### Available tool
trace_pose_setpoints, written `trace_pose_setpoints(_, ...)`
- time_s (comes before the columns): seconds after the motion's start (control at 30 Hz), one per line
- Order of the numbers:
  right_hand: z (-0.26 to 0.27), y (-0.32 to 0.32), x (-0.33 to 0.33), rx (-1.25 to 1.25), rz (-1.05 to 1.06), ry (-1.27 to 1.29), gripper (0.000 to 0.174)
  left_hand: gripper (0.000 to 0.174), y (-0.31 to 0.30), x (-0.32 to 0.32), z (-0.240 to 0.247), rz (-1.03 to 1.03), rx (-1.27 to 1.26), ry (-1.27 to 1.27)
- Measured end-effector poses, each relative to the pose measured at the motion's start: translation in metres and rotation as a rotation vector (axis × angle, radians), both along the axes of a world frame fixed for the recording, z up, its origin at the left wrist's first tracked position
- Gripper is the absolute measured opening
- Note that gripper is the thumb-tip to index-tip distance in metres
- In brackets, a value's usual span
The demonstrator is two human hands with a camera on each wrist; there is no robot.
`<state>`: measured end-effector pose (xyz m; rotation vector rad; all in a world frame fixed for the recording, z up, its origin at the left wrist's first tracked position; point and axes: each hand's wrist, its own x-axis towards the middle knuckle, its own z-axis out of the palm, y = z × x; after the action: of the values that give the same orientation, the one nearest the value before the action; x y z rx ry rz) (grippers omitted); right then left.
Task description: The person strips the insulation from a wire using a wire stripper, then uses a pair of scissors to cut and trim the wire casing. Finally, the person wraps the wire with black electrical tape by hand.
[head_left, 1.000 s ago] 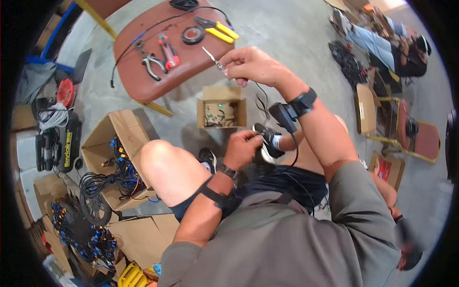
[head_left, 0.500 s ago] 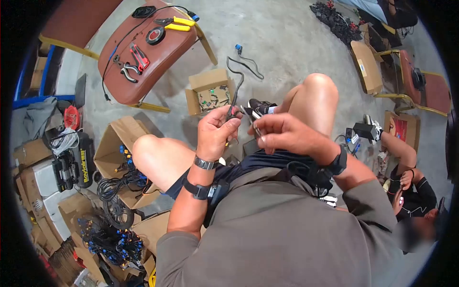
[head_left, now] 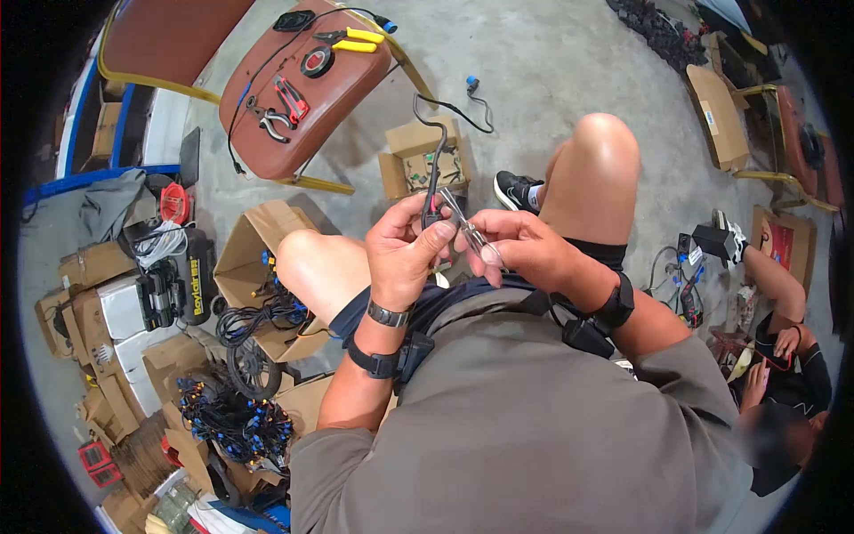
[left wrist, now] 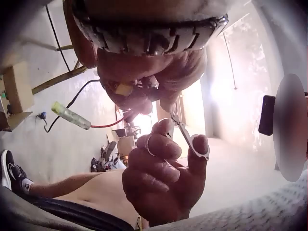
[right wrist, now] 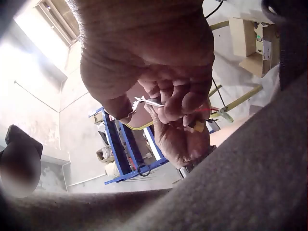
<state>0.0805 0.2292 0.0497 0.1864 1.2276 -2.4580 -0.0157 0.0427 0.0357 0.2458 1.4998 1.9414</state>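
In the head view my left hand (head_left: 405, 249) pinches a black cable (head_left: 438, 156) between thumb and fingers, above my lap. The cable runs forward to a blue connector (head_left: 472, 82) over the floor. My right hand (head_left: 520, 249) holds small metal scissors (head_left: 473, 233), their blades close beside the left fingertips. In the left wrist view, the right thumb sits in one scissor loop (left wrist: 199, 146). A red wire (left wrist: 107, 125) ending in a clear sleeve (left wrist: 70, 115) sticks out beside the left hand. A yellow connector (right wrist: 197, 126) shows at the left fingers in the right wrist view.
A brown chair seat (head_left: 267, 147) ahead carries yellow-handled pliers (head_left: 356, 41), a tape roll (head_left: 317, 61), a red cutter (head_left: 291, 100) and grey-handled pliers (head_left: 271, 123). A small carton (head_left: 400, 182) stands before me; a larger carton (head_left: 245, 240) with cables stands left. Another person (head_left: 783, 356) sits at right.
My right hand came back from beside the chair with the scissors to my lap. My left hand rose with the cable, and the two hands then drew closer together.
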Motion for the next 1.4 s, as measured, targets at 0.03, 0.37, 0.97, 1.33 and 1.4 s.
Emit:
trace_pose_setpoints(0.03, -0.002, 0.0, -0.001, -0.01, -0.005, 0.001, 0.032, 0.036, 0.002, 0.002, 0.001, 0.015, 0.013, 0.0)
trace_pose_setpoints(0.37, -0.022, -0.004, 0.0, -0.072, 0.026, -0.023, 0.032, 0.036, 0.009, 0.004, 0.006, 0.026, 0.024, 0.059)
trace_pose_setpoints(0.97, -0.018, -0.006, 0.0, -0.068, 0.009, -0.013, 0.034, 0.036, 0.008, 0.006, 0.005, 0.007, 0.031, 0.098)
trace_pose_setpoints(1.33, -0.022, -0.012, 0.003, -0.112, -0.044, 0.024, 0.048, 0.034, 0.009, 0.01, 0.008, -0.01, -0.131, 0.267)
trace_pose_setpoints(1.4, -0.025, -0.015, 0.004, -0.103, -0.066, 0.05, 0.04, 0.034, 0.008, 0.012, 0.007, -0.009, -0.158, 0.297)
